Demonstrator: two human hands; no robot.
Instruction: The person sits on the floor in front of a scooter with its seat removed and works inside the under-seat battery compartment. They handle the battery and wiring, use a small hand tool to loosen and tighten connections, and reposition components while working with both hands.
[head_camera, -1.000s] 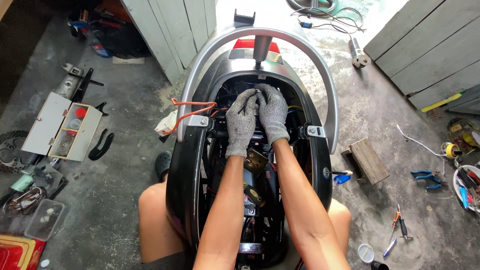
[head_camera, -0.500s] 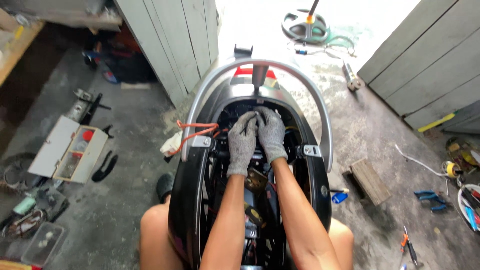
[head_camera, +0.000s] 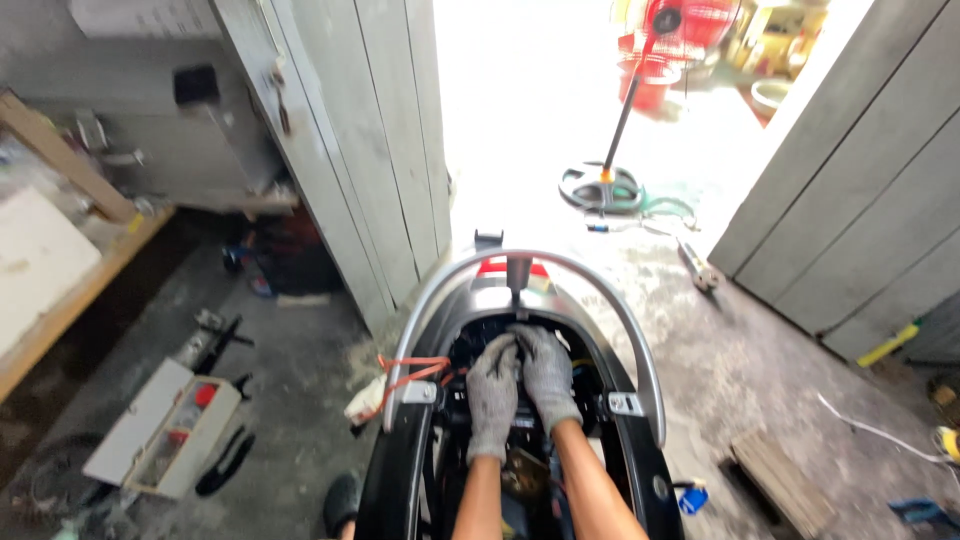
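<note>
Both your gloved hands are down in the open rear bay of the scooter (head_camera: 640, 470), seat off, inner parts exposed. Left hand (head_camera: 493, 395) and right hand (head_camera: 546, 375) are pressed side by side, fingers curled down onto the dark parts (head_camera: 480, 350) at the back of the bay, just under the silver grab rail (head_camera: 640, 345). You can't tell exactly what the fingers grip: it's hidden under the gloves, no tool visible in either hand. Red tail light (head_camera: 500, 268) sits just beyond the rail.

Progress, as a judgement: disassembly looks well along, body opened up, but the part under your hands is still seated in the bay, so that work isn't finished. Nothing is refitted yet.

Orange cord (head_camera: 415, 372) hangs off the rail's left side with a white rag (head_camera: 366, 403). Open parts box (head_camera: 165, 430) and black pliers (head_camera: 225, 462) lie on the floor (head_camera: 300, 400) to your left, well apart from your hands. Wood block (head_camera: 780, 485) sits on the right.
</note>
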